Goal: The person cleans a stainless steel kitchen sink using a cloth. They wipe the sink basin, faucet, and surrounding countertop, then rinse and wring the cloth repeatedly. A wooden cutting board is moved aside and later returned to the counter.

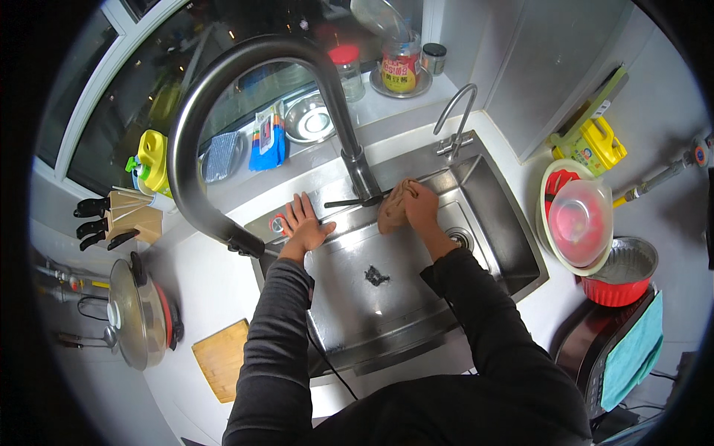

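Note:
My right hand (422, 206) grips a bunched brown cloth (392, 211) against the back edge of the stainless steel sink (346, 290), just right of the faucet base. Fingers spread, my left hand (305, 227) rests flat at the sink's back left rim, close to a round red-ringed knob (276, 224). Between my forearms a dark, ragged scrap (377, 276), perhaps a steel wool scourer, lies on the sink's metal surface. The drain (460, 238) shows partly beside my right wrist. The faucet's black lever (348, 203) lies between both hands.
A tall arched faucet (187, 128) curves over the left side. A slim tap (460, 114) stands back right. Left are a knife block (134, 217), lidded pan (134, 318) and cutting board (223, 359). Bowls (580, 223), a red pot (616, 287) and an appliance (591, 334) line the right.

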A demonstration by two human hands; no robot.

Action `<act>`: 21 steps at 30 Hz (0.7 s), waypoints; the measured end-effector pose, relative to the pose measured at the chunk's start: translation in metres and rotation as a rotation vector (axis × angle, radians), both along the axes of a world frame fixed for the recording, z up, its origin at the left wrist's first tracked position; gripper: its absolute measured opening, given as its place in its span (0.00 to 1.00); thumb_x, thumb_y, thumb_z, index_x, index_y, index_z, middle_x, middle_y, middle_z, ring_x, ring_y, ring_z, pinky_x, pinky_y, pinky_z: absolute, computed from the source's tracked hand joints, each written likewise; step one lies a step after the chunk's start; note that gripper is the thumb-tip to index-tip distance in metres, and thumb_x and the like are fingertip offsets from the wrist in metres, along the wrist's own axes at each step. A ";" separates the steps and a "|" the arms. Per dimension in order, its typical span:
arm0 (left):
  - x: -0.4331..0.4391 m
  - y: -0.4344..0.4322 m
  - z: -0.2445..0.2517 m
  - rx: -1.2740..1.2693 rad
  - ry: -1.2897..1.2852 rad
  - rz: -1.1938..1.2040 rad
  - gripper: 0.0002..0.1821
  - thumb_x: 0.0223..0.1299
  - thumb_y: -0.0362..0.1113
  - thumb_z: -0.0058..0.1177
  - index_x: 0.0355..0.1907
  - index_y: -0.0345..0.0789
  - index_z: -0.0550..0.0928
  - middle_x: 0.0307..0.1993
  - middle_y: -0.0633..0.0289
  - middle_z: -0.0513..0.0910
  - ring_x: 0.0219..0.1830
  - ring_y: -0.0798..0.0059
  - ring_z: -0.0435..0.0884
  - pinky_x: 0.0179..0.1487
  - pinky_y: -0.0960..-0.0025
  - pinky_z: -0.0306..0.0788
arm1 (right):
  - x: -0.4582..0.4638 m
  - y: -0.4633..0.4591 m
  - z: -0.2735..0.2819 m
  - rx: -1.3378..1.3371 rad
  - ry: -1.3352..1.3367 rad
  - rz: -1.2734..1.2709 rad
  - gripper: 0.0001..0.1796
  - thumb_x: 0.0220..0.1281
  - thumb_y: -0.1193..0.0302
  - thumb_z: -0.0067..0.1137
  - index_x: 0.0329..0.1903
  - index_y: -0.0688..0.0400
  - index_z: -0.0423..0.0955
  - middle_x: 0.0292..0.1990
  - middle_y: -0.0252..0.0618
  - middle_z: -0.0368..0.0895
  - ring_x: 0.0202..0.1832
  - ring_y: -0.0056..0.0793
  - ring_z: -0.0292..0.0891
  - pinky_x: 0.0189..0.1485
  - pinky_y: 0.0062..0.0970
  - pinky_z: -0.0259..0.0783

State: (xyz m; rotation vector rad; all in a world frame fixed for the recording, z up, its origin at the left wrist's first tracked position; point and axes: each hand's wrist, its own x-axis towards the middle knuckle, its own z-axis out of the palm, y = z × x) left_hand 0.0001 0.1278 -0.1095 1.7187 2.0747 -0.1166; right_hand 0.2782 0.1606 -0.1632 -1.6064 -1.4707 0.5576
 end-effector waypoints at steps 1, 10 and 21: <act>0.000 0.000 0.000 -0.002 -0.002 0.000 0.63 0.53 0.64 0.56 0.74 0.39 0.30 0.75 0.51 0.28 0.75 0.47 0.21 0.71 0.40 0.22 | 0.002 -0.001 0.007 -0.019 0.086 0.001 0.19 0.59 0.69 0.53 0.53 0.59 0.74 0.45 0.52 0.78 0.47 0.55 0.73 0.51 0.45 0.70; -0.003 0.000 -0.007 0.028 0.013 -0.014 0.63 0.52 0.64 0.57 0.74 0.38 0.30 0.75 0.51 0.29 0.75 0.46 0.22 0.71 0.40 0.22 | 0.008 0.058 0.020 0.385 -0.639 0.321 0.27 0.62 0.58 0.55 0.57 0.62 0.69 0.62 0.50 0.68 0.65 0.52 0.60 0.66 0.46 0.57; -0.002 0.000 -0.003 -0.012 0.062 -0.031 0.62 0.54 0.65 0.54 0.74 0.37 0.30 0.76 0.51 0.29 0.75 0.46 0.23 0.71 0.40 0.23 | 0.028 0.085 0.007 0.178 -0.598 0.215 0.26 0.65 0.65 0.50 0.63 0.62 0.62 0.68 0.51 0.59 0.68 0.54 0.55 0.68 0.48 0.53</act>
